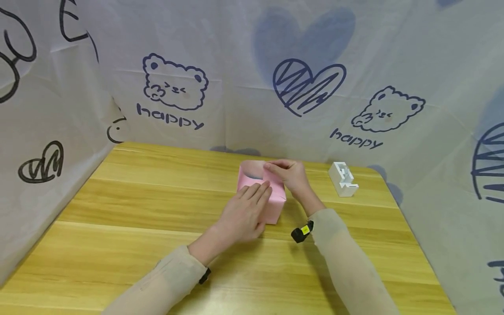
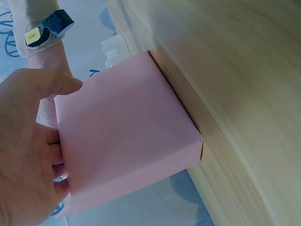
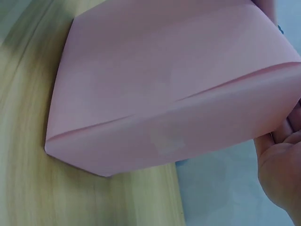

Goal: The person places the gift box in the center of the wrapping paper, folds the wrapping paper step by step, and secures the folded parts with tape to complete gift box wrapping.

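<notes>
A pink paper box [image 1: 272, 209] stands on the wooden table, with a gap in its top towards the back. My left hand [image 1: 245, 214] lies over the front of that top, its fingers extended together. In the left wrist view the thumb of this hand [image 2: 23, 141] is held apart from the fingers beside the pink face. At the box's right rear edge my right hand [image 1: 293, 176] pinches the top panel between thumb and fingers. The right wrist view shows part of this hand [image 3: 277, 169] beside the box [image 3: 141, 70]; its fingertips are hidden there.
A small white box-like piece with a cut-out [image 1: 343, 180] lies right of the pink box. Behind the wooden table [image 1: 157, 197] hangs a pale cloth [image 1: 244, 109] with bear and heart drawings. Both wrists wear small black devices.
</notes>
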`<state>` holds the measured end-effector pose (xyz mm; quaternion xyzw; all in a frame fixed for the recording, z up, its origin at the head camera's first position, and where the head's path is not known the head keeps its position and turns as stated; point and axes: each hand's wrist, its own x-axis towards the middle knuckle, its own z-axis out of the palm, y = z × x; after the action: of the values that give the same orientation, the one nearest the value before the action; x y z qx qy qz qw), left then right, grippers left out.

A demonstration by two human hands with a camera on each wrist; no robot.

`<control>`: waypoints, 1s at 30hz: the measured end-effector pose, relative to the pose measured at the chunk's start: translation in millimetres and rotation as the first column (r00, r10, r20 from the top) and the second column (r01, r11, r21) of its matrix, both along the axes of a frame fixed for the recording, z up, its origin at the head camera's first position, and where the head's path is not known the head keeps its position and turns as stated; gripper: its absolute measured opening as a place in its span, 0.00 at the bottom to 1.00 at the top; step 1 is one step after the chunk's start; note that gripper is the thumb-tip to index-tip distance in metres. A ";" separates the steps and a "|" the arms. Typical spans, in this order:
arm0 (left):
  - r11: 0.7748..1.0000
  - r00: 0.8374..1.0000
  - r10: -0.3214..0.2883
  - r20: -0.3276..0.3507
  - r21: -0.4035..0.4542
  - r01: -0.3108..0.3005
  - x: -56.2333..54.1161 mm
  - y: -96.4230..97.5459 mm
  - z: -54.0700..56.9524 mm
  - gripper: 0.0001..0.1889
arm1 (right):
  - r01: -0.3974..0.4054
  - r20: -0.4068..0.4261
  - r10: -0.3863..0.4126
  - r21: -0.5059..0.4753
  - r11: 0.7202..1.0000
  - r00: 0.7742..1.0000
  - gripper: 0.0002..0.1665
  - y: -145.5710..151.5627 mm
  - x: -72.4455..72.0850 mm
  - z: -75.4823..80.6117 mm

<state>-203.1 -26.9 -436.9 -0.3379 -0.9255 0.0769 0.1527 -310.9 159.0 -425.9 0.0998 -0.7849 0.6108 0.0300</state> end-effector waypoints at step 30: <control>1.000 1.000 -0.004 -0.004 -0.016 0.004 1.0 1.3 1.6 0.46 | 0.110 -0.636 0.291 0.513 0.851 0.715 0.19 42.7 81.5 -25.7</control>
<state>-202.2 -25.6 -435.3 -0.3407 -0.9239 0.0848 0.1520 -229.4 201.7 -451.7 0.3651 -0.8430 0.2953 0.2623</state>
